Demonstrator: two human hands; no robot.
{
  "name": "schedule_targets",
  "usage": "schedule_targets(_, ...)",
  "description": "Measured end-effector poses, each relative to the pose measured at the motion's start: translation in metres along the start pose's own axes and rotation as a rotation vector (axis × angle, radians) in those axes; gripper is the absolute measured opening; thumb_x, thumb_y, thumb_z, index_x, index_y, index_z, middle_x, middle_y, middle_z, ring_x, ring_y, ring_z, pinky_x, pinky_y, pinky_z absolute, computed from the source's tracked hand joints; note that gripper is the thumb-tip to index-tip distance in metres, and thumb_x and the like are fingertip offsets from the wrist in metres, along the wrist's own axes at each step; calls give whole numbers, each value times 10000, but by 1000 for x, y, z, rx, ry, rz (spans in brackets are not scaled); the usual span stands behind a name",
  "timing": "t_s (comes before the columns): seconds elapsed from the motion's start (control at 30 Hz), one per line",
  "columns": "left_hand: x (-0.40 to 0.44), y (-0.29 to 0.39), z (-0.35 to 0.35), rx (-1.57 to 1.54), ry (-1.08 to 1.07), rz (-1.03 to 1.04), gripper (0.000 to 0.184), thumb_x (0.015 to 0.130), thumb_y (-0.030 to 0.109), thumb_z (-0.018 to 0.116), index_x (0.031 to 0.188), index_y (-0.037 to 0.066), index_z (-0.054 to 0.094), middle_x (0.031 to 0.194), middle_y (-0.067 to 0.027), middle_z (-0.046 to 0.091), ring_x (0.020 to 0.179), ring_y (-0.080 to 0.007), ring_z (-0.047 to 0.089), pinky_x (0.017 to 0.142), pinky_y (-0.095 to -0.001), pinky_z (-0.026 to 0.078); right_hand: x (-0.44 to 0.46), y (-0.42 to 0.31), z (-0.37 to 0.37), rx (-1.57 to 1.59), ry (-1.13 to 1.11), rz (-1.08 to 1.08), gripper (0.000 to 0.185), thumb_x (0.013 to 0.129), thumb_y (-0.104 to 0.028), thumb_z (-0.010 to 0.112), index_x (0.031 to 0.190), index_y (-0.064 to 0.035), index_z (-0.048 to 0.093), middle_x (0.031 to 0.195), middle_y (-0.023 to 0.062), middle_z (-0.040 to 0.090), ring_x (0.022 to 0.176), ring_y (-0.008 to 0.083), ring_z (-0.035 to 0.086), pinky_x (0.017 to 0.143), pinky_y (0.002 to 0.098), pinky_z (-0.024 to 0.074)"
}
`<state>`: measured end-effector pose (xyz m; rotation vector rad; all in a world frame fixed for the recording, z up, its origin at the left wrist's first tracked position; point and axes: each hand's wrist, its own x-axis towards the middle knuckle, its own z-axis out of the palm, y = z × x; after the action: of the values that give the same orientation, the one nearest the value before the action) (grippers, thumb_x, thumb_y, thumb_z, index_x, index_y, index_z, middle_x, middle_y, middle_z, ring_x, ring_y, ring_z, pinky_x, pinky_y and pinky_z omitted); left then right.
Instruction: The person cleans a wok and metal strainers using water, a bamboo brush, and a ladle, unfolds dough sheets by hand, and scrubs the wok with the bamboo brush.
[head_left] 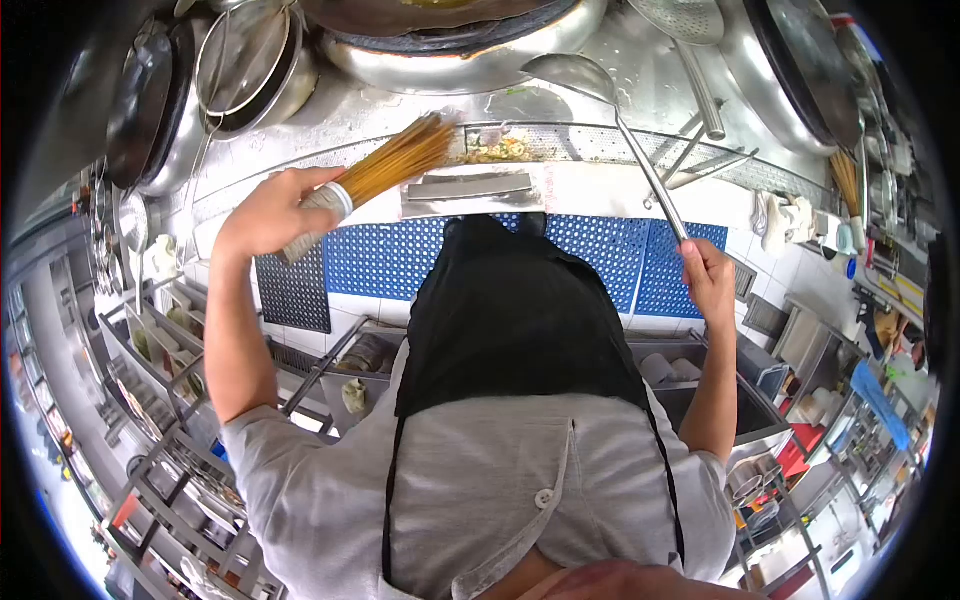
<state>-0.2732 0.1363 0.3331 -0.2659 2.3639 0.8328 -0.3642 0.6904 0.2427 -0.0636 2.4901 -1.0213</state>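
My left hand (pixel 285 215) is wrapped round the pale bound handle of a bamboo wok brush (pixel 400 158). Its yellow-brown bristles point up and to the right, over the perforated drain strip of the range. In my right hand (pixel 709 280) is the end of a long metal handle belonging to a ladle (pixel 575 75). The ladle's bowl lies in front of the large wok (pixel 425 15) at the top middle. Food scraps (pixel 497 148) sit in the drain strip between the brush and the ladle.
A strainer (pixel 243 60) rests over a pot at the upper left. A perforated skimmer (pixel 690 40) lies at the upper right, near another wok (pixel 800 70). A second bamboo brush (pixel 846 185) stands at the far right. Blue mats (pixel 375 260) cover the floor.
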Motion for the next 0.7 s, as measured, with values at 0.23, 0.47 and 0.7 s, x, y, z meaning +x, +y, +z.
schedule_targets(0.23,-2,26,-22,798,132,-53,530,683,95,682,1212,82,700,1035,-193,703,977,-370,677,861,-433,545,29,-8,-6,-69,42,-116,379,913,-343,745,917,32,688,596,3,504,570,66,397,501,266,333)
schedule_targets(0.47,92,117,2,1300,-321,-80,189,711,46,736,894,70,773,868,-134,743,852,-296,733,725,-398,597,35,15,-25,-66,90,-92,406,921,-385,730,952,18,698,604,3,495,581,69,393,508,272,339)
schedule_targets(0.7,161,218,65,1509,-564,130,155,687,96,759,839,80,786,797,-97,745,768,-275,741,537,-460,596,6,40,-29,12,156,14,416,928,-391,717,902,21,668,601,-8,465,592,69,395,513,278,333)
